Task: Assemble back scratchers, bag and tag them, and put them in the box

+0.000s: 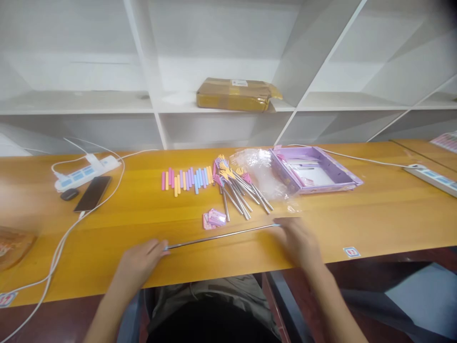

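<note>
Stretched between my hands over the front of the table is a telescopic back scratcher [221,236], its thin metal rod drawn out long. My left hand [141,261] pinches its left end, where a bit of light blue shows. At the light blue right end, my right hand [299,242] is closed, slightly blurred. Beyond the rod lies a pile of back scratchers [237,186] with small yellow, pink and purple hand-shaped heads. Several coloured handle sleeves [187,180] lie in a row left of the pile. Pink and purple cards [215,218] are just behind the rod.
A purple tray box [321,186] stands at the back right beside clear plastic bags [255,166]. To the left are a power strip [89,172], a phone [92,194] and white cables [57,255]. A taped carton [233,95] sits on the shelf; another power strip [433,180] lies far right.
</note>
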{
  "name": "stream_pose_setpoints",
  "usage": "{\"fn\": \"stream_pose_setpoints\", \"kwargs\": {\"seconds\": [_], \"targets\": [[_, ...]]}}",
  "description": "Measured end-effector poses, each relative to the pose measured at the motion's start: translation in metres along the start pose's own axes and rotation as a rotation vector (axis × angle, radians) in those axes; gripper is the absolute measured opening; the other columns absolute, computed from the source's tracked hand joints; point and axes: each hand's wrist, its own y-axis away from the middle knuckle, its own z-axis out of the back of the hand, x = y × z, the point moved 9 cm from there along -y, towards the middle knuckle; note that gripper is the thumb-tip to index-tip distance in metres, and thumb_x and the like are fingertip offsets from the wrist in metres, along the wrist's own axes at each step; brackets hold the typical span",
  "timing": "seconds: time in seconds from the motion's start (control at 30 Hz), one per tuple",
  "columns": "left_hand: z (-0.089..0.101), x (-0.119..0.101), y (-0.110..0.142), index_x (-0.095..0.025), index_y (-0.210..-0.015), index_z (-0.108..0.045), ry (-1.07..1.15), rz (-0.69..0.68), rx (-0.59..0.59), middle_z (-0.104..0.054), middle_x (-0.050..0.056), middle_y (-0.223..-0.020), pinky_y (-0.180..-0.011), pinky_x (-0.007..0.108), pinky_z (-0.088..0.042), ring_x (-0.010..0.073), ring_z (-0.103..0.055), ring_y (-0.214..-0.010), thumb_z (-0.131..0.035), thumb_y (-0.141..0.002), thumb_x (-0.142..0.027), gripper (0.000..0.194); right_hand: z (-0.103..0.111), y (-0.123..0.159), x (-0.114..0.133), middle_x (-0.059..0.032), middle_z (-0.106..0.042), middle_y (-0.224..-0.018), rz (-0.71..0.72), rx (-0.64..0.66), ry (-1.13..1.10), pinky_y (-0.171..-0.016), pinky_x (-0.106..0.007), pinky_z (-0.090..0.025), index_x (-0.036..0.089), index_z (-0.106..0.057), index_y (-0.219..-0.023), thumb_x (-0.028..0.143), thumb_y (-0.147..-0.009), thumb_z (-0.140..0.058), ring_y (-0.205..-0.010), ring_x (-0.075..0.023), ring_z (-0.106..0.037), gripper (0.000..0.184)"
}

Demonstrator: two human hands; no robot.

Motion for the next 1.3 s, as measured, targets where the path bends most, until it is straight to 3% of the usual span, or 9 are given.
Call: {"fn": "stream_pose_setpoints", "kwargs": {"seconds": [0.13, 0.2, 0.27, 0.5, 0.67, 0.77, 1.0, 1.3], "targets": [[-0.03, -0.059, -0.048, -0.019, -0.115, -0.072, 0.044, 0.035, -0.014, -0.069, -0.001, -0.075, -0.054, 0.032, -0.037, 0.0144, -0.062, -0.057, -0.057, -0.114, -0.031, 0.02, -0.064, -0.025, 0.109, -0.0085, -0.079, -0.11, 0.203, 0.046, -0.193, -0.081, -0.039, -0.06, 0.025, -0.068, -0.136, 0.002, -0.105, -0.052, -0.095, -0.0235, -0.071, 0.042], [-0.035, -0.067, -0.061, -0.018, -0.116, -0.072, 0.052, 0.051, -0.018, -0.069, 0.0, -0.075, -0.054, 0.033, -0.036, 0.0147, -0.062, -0.058, -0.054, -0.115, -0.033, 0.024, -0.077, -0.032, 0.136, -0.0083, -0.078, -0.106, 0.154, 0.014, -0.186, -0.077, -0.037, -0.057, 0.024, -0.068, -0.135, -0.001, -0.104, -0.051, -0.089, -0.0222, -0.067, 0.043], [-0.037, -0.065, -0.066, -0.018, -0.114, -0.072, 0.053, 0.043, 0.005, -0.069, -0.001, -0.074, -0.054, 0.033, -0.034, 0.0147, -0.061, -0.057, -0.05, -0.116, -0.035, 0.028, -0.082, -0.036, 0.147, -0.008, -0.077, -0.104, 0.134, 0.015, -0.185, -0.076, -0.036, -0.055, 0.022, -0.069, -0.132, -0.002, -0.104, -0.049, -0.087, -0.0216, -0.065, 0.042], [-0.046, -0.059, -0.068, -0.02, -0.109, -0.075, 0.023, -0.009, 0.124, -0.066, -0.001, -0.071, -0.054, 0.034, -0.029, 0.0153, -0.058, -0.057, -0.051, -0.116, -0.039, 0.032, -0.084, -0.028, 0.128, -0.0075, -0.076, -0.104, 0.102, 0.086, -0.218, -0.079, -0.036, -0.055, 0.023, -0.069, -0.13, -0.001, -0.105, -0.048, -0.089, -0.0225, -0.063, 0.041], [-0.069, -0.063, -0.059, -0.024, -0.117, -0.075, 0.135, 0.07, 0.269, -0.071, 0.001, -0.08, -0.055, 0.034, -0.032, 0.0155, -0.061, -0.061, -0.048, -0.116, -0.038, 0.031, -0.094, -0.021, 0.12, -0.009, -0.076, -0.109, 0.033, 0.169, -0.274, -0.082, -0.04, -0.057, 0.026, -0.07, -0.134, 0.006, -0.106, -0.053, -0.097, -0.0249, -0.067, 0.039], [-0.076, -0.061, -0.053, -0.025, -0.119, -0.075, 0.243, 0.133, 0.286, -0.075, 0.003, -0.088, -0.06, 0.031, -0.038, 0.0157, -0.065, -0.068, -0.047, -0.116, -0.036, 0.03, -0.099, -0.021, 0.121, -0.0098, -0.075, -0.109, 0.041, 0.212, -0.286, -0.085, -0.041, -0.058, 0.025, -0.07, -0.132, 0.009, -0.107, -0.055, -0.099, -0.0256, -0.069, 0.033], [-0.08, -0.058, -0.056, -0.021, -0.111, -0.072, 0.333, 0.157, 0.28, -0.073, 0.003, -0.089, -0.063, 0.031, -0.041, 0.0174, -0.067, -0.072, -0.049, -0.114, -0.032, 0.026, -0.106, -0.023, 0.124, -0.0097, -0.074, -0.111, 0.064, 0.264, -0.308, -0.088, -0.042, -0.06, 0.023, -0.065, -0.129, 0.012, -0.109, -0.056, -0.103, -0.0249, -0.071, 0.024], [-0.096, -0.057, -0.054, -0.02, -0.092, -0.065, 0.276, 0.209, 0.475, -0.075, 0.005, -0.082, -0.063, 0.032, -0.041, 0.0234, -0.071, -0.076, -0.057, -0.111, -0.043, 0.031, -0.108, -0.024, 0.127, -0.0075, -0.074, -0.104, 0.09, 0.281, -0.287, -0.085, -0.04, -0.058, 0.023, -0.066, -0.12, 0.013, -0.109, -0.058, -0.097, -0.024, -0.07, 0.017]]}}
